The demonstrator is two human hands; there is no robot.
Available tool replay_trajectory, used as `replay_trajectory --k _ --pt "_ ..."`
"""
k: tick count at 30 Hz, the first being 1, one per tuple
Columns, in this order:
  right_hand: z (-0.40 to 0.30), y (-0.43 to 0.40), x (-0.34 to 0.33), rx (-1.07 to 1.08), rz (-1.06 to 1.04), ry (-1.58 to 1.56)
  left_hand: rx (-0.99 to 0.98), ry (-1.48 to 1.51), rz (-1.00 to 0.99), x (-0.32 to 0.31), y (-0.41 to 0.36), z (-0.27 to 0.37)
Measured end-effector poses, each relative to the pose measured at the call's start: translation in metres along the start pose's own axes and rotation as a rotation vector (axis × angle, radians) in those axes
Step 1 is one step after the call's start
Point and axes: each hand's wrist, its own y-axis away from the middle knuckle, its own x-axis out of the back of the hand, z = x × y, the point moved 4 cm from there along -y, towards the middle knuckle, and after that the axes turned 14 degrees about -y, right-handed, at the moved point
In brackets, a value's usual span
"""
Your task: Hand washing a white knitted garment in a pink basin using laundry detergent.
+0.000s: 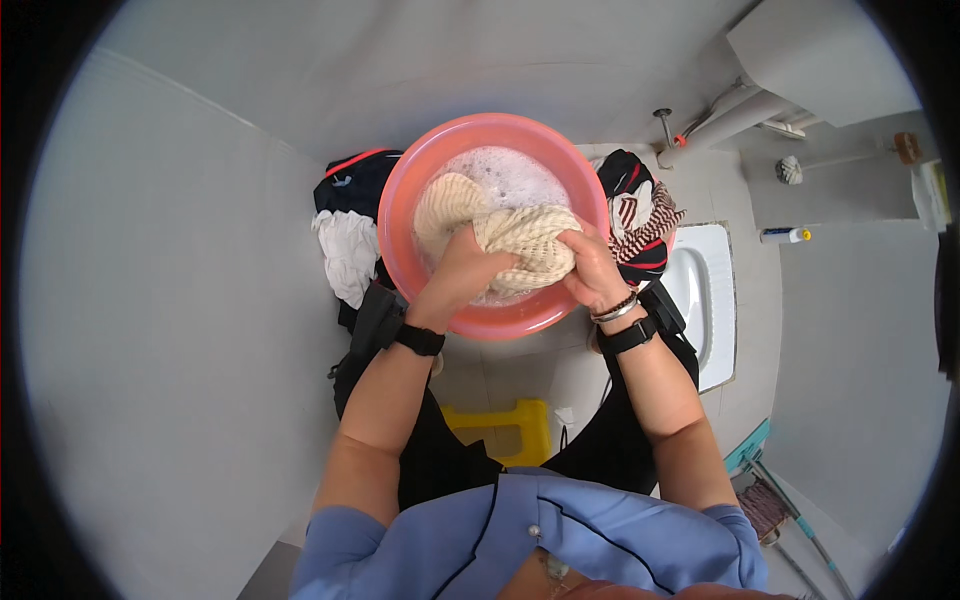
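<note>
A cream knitted garment (529,244) lies bunched between both my hands over a round pink plastic basin (491,127) of foamy, soapy water (517,176). My left hand (471,268) presses into the near left side of the knit, its fingers partly hidden by the fabric. At the right side of the bundle, my right hand (594,264) grips the edge with the thumb on top. Part of the same cream knit rests in the water at the basin's left.
Dark and white clothes (346,251) are heaped left of the basin; striped and dark clothes (641,217) sit at its right. Beyond are a white squat toilet (709,300), pipes (720,129) and a bottle (785,235). A yellow plastic stool (534,431) stands below; mops (795,514) lean lower right.
</note>
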Motion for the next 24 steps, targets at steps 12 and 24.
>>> replay_trajectory --k 12,24 --pt "-0.001 -0.012 0.028 0.231 0.046 1.004 0.147 0.546 0.057 0.005 -0.002 -0.006" --pt "0.003 0.005 -0.001 -0.077 -0.091 -0.098 0.097 0.223 0.079 0.006 -0.008 -0.021"
